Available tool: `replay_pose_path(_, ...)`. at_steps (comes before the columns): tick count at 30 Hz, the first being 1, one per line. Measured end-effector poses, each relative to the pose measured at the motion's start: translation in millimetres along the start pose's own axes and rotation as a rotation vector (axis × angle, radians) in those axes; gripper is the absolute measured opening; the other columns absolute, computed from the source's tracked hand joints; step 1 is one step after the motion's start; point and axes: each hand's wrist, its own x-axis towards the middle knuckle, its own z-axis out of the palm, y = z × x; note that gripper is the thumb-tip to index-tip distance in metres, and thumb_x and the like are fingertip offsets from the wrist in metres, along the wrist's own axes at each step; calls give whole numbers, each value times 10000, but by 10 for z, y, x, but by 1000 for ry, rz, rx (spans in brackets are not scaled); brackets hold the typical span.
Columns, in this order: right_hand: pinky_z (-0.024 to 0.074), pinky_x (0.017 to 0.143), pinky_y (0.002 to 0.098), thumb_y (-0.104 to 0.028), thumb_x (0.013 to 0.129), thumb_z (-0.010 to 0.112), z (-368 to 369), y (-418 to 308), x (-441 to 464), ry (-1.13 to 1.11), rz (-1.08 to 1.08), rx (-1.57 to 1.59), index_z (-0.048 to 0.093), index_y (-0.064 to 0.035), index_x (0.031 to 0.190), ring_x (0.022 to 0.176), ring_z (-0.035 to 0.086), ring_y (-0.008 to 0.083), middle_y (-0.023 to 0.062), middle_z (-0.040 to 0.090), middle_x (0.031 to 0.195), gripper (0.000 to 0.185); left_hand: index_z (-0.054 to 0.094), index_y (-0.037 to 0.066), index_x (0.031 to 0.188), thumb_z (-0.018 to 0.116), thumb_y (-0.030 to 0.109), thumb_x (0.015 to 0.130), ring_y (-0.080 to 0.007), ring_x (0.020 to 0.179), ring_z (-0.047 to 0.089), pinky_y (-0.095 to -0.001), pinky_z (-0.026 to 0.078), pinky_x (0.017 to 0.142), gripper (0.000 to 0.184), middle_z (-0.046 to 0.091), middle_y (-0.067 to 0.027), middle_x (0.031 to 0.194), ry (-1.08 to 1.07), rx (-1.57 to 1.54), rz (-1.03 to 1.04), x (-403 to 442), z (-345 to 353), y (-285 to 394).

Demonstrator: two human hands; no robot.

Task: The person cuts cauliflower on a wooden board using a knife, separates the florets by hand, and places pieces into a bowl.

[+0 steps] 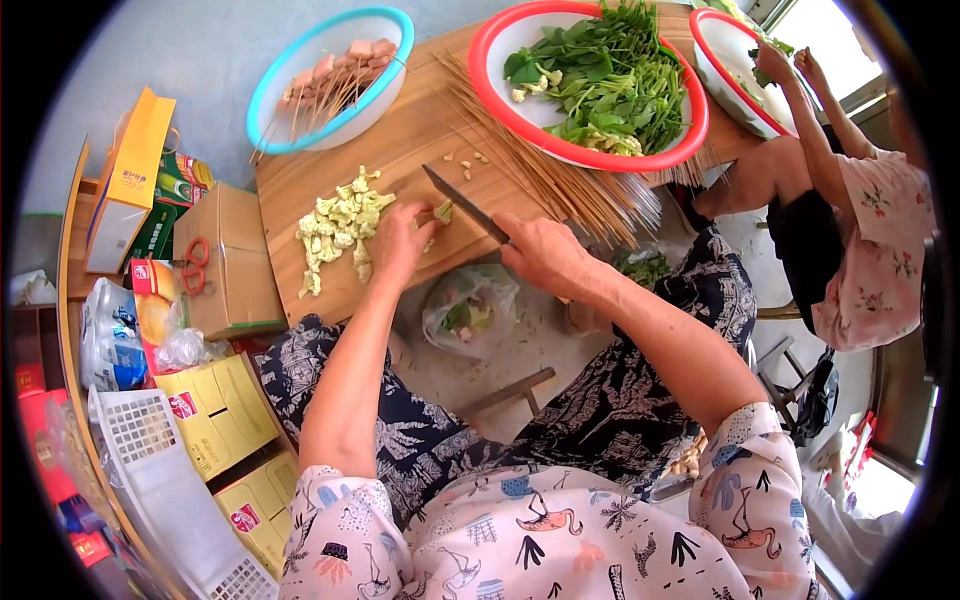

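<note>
My right hand (545, 255) is wrapped round the handle of a knife (464, 203), its dark blade pointing up and left over the wooden board (410, 120). Close to the blade, my left hand (402, 243) pinches a small cauliflower piece (443, 212) at its fingertips. Just left of that hand lies a heap of cut cauliflower florets (340, 222). A few small crumbs (467, 163) are scattered beyond the knife tip.
Bamboo skewers (560, 180) lie beside a red-rimmed basin (480, 80) of greens. Skewered meat fills a blue-rimmed basin (262, 95). A plastic bag (470, 310) sits below the board edge. Cardboard boxes (235, 255) stand left. A co-worker (870, 230) handles greens over another basin (715, 60).
</note>
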Motion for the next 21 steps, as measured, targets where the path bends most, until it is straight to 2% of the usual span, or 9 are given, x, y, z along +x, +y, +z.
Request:
replay_pose_path(5,498,676,521,-134,852,531,7,-12,11,-11,-1,-16,496,-2,948,734,640,436,241,633,697,167,710,43,993,735,126,768,-405,1075,592,-450,455,943,241,681,-204,1012,25,-18,8,8,38,-7)
replay_pose_path(11,499,677,520,-123,852,530,4,-21,-1,-2,-14,-43,497,-1,948,737,640,433,234,636,700,159,705,44,1023,714,120,784,-417,1132,562,-469,429,977,251,690,-192,1011,14,-7,-16,-19,32,64)
replay_pose_path(12,481,696,529,-131,847,529,0,-16,5,-33,8,-26,505,3,1019,768,627,439,246,627,725,219,705,44,1023,714,120,784,-417,1132,562,-469,429,977,251,690,-192,1011,14,-7,-17,-19,42,55)
replay_pose_path(13,463,714,538,-140,842,527,-2,-16,8,-64,30,-9,513,6,1090,799,614,445,258,619,750,288,704,47,1020,712,118,782,-414,1105,572,-463,443,954,249,686,-193,1002,25,-3,0,-16,49,44)
replay_pose_path(14,463,714,538,-140,842,527,-7,-23,8,-65,30,-9,513,6,1090,799,614,445,258,619,750,288,704,49,1017,711,115,779,-412,1077,583,-457,456,931,247,682,-194,992,37,2,16,-18,54,33)
replay_pose_path(16,499,682,515,-107,851,517,-14,-41,12,-38,-13,-61,507,0,946,752,647,425,231,645,723,143,700,51,1007,710,112,775,-406,1035,592,-452,470,891,239,670,-191,979,36,1,9,-23,26,60)
replay_pose_path(21,503,690,515,-75,849,487,48,-65,102,-102,40,-109,536,-13,953,765,660,413,229,660,753,130,686,52,980,708,97,764,-392,930,605,-445,491,788,221,630,-184,946,37,23,37,-24,37,20)
